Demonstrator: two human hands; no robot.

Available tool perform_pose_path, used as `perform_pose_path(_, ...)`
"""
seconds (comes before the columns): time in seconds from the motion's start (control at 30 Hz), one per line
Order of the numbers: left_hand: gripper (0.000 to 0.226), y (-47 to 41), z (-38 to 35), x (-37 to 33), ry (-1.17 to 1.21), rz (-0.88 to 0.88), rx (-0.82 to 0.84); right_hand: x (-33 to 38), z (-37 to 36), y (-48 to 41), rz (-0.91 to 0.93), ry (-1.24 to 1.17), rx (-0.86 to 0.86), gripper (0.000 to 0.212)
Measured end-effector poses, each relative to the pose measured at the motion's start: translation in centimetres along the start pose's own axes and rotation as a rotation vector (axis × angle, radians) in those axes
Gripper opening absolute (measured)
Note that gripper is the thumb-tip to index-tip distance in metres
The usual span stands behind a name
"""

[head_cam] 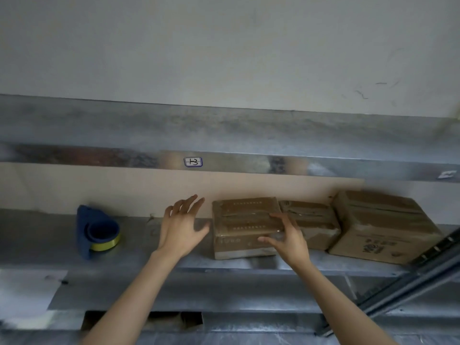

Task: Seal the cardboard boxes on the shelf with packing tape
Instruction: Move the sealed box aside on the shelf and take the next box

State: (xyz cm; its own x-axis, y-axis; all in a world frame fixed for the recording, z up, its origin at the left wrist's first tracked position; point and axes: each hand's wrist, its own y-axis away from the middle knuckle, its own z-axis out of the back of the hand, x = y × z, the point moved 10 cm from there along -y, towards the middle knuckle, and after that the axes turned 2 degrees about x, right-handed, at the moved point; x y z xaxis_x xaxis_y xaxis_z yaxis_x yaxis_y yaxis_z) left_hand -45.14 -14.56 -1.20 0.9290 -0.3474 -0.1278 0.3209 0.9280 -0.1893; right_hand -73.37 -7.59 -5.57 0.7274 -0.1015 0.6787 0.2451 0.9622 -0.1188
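Far left on the shelf (49,235), the blue tape dispenser (97,232) is sitting by itself with a yellowish roll in it, well apart from the boxes, and nobody is touching it.

Next over, the left hand (183,225) is hovering just beside the small box (245,220). Its fingers are spread wide and it's holding nothing, so I'm guessing it's about to brace that left side.

The small box is sitting flat near the front of the shelf. It's looking glossy on top, as if tape is already running along the seam, though it's too blurry to swear by.

The right hand (286,235) is gripping the small box's front right corner, with fingers lying over the top and the thumb pressing on the front face.

My read is that it's a light one, since one corner pinch seems to be doing the job. It's stiff enough at the edges but probably slick wherever there's film. I'd be taking it by the two short sides rather than the flaps, since the middle of the top will be giving under pressure.

The middle box (311,222) is tucked right behind that hand, touching or nearly touching its neighbours. The big box (383,225) on the far right is looking bulkier and probably heavier, so that's a two-hand job.
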Motion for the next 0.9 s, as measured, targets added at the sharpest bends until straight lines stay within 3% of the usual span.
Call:
perform_pose_path(0.37, 0.07, 3.3, 1.6, 0.0, -0.009, 0.035, -0.074, 0.0, -0.5, 0.6, -0.072, 0.044, 0.042, 0.073)
perform_pose_path(0.53, 0.072, 4.3, 3.0, 1.4, -0.011, 0.057, -0.104, 1.2, 0.4, 0.5, -0.045, 0.129, -0.034, 0.078)
perform_pose_path(0.73, 0.073, 5.4, 4.8, 4.4, -0.036, 0.089, -0.129, 7.2, -0.9, -0.6, 0.093, 0.247, -0.042, 0.073)
perform_pose_path(0.9, 0.074, 7.1, 6.5, 9.2, -0.044, 0.148, -0.155, 12.9, -5.8, -1.3, 0.072, 0.33, 0.114, 0.075)
